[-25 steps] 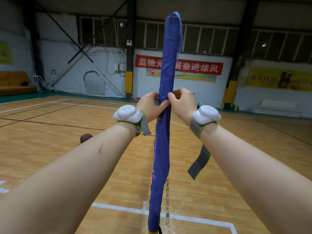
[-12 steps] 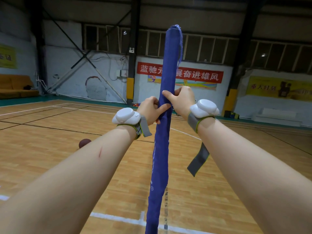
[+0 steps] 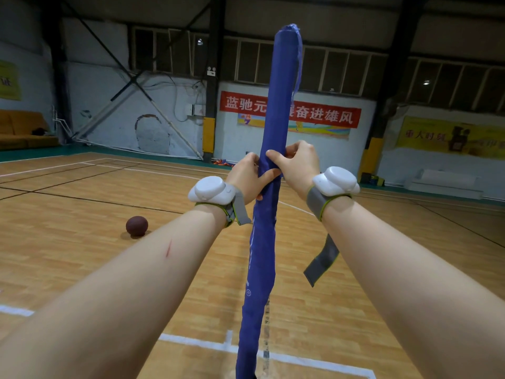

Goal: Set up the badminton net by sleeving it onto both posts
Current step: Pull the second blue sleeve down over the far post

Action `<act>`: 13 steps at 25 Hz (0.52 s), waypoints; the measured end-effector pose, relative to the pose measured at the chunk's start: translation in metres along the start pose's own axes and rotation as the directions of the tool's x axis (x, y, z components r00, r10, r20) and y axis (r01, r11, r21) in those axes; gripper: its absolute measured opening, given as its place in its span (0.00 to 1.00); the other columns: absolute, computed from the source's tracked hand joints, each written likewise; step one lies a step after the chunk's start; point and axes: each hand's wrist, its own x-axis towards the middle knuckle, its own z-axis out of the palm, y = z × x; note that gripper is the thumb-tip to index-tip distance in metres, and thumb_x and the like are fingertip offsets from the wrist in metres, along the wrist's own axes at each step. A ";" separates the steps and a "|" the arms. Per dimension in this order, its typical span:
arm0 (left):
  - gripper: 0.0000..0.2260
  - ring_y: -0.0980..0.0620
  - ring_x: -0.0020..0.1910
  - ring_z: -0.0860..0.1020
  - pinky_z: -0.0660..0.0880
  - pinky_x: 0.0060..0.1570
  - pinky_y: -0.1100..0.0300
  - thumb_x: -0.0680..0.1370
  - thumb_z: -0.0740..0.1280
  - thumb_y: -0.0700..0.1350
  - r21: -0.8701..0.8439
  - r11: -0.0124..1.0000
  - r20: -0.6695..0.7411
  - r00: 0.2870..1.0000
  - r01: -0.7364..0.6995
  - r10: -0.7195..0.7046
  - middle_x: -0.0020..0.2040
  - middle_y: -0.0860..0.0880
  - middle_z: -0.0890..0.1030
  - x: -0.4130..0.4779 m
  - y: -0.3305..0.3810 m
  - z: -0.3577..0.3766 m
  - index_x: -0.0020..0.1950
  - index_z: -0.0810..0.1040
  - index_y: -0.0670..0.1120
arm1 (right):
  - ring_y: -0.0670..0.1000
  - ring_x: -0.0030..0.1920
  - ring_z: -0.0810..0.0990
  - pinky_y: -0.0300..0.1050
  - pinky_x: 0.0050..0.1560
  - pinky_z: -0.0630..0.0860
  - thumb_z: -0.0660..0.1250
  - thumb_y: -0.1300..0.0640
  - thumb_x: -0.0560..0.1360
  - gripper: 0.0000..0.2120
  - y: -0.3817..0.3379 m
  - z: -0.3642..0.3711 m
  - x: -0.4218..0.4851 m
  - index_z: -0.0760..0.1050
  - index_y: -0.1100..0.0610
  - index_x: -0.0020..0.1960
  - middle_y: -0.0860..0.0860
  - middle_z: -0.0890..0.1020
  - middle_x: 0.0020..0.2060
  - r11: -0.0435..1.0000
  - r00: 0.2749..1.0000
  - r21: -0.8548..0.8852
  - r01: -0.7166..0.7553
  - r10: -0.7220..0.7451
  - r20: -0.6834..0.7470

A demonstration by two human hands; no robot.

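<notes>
A blue fabric net sleeve (image 3: pixel 276 110) covers an upright post in front of me, from its frayed top down past the frame's bottom edge. The post itself is hidden inside the cloth. My left hand (image 3: pixel 246 176) grips the sleeve from the left, thumb across its front. My right hand (image 3: pixel 296 162) pinches the cloth from the right, slightly higher than the left. Both wrists carry white trackers on grey straps. The second post is out of view.
A dark red ball (image 3: pixel 137 226) lies on the wooden court floor to the left. White court lines (image 3: pixel 196 341) cross near the post's foot. A red banner (image 3: pixel 325 116) hangs on the far wall, with orange seating (image 3: pixel 21 129) at far left.
My right hand has shifted a little up the sleeve and now pinches it above the left hand. My view has tilted up slightly, and the ball has come more into sight.
</notes>
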 end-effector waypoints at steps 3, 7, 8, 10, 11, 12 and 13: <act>0.15 0.55 0.19 0.75 0.64 0.17 0.69 0.75 0.65 0.54 -0.003 1.000 0.119 0.992 0.028 -0.027 0.37 0.51 0.77 -0.010 -0.014 0.008 0.50 0.72 0.42 | 0.55 0.50 0.80 0.53 0.55 0.77 0.72 0.47 0.69 0.21 0.014 0.002 -0.008 0.74 0.61 0.53 0.54 0.81 0.49 0.999 0.999 -0.034 -0.014 0.015 0.042; 0.14 0.57 0.17 0.75 0.70 0.21 0.67 0.76 0.66 0.51 -0.068 0.996 0.162 0.986 0.062 -0.050 0.40 0.51 0.78 -0.023 -0.029 0.017 0.54 0.75 0.43 | 0.54 0.49 0.79 0.50 0.52 0.77 0.72 0.48 0.69 0.19 0.031 0.009 -0.026 0.74 0.60 0.52 0.52 0.80 0.46 0.999 0.995 -0.025 -0.042 0.044 0.085; 0.13 0.57 0.17 0.75 0.69 0.20 0.68 0.76 0.66 0.51 -0.062 0.996 0.156 0.986 0.060 -0.050 0.40 0.51 0.78 -0.024 -0.030 0.018 0.53 0.75 0.43 | 0.53 0.49 0.79 0.49 0.51 0.77 0.72 0.48 0.69 0.19 0.034 0.011 -0.030 0.74 0.60 0.52 0.52 0.80 0.47 0.999 0.994 -0.026 -0.047 0.049 0.095; 0.11 0.58 0.17 0.74 0.66 0.18 0.70 0.76 0.65 0.51 -0.035 0.997 0.165 0.985 0.064 -0.057 0.39 0.52 0.78 -0.030 -0.032 0.019 0.52 0.74 0.45 | 0.53 0.49 0.79 0.49 0.51 0.77 0.72 0.48 0.69 0.20 0.042 0.015 -0.037 0.75 0.60 0.53 0.53 0.81 0.48 0.997 0.991 -0.025 -0.068 0.070 0.113; 0.10 0.58 0.16 0.74 0.64 0.17 0.70 0.76 0.65 0.51 -0.027 0.997 0.171 0.983 0.072 -0.067 0.38 0.53 0.77 -0.034 -0.033 0.021 0.52 0.74 0.45 | 0.54 0.49 0.80 0.50 0.52 0.78 0.73 0.48 0.68 0.20 0.046 0.017 -0.039 0.75 0.60 0.53 0.53 0.81 0.48 0.997 0.989 -0.019 -0.079 0.081 0.122; 0.10 0.59 0.16 0.74 0.63 0.16 0.71 0.76 0.65 0.50 -0.016 0.996 0.183 0.980 0.084 -0.079 0.37 0.54 0.76 -0.038 -0.035 0.024 0.52 0.74 0.45 | 0.54 0.49 0.80 0.52 0.52 0.78 0.73 0.48 0.68 0.21 0.051 0.018 -0.042 0.75 0.61 0.53 0.54 0.81 0.48 0.996 0.988 -0.009 -0.094 0.095 0.126; 0.10 0.59 0.16 0.73 0.63 0.16 0.71 0.76 0.66 0.50 0.001 0.996 0.194 0.977 0.092 -0.091 0.37 0.54 0.76 -0.042 -0.038 0.028 0.51 0.73 0.45 | 0.55 0.49 0.80 0.52 0.53 0.78 0.73 0.49 0.68 0.21 0.056 0.020 -0.045 0.75 0.61 0.53 0.54 0.81 0.48 0.994 0.986 -0.004 -0.107 0.106 0.130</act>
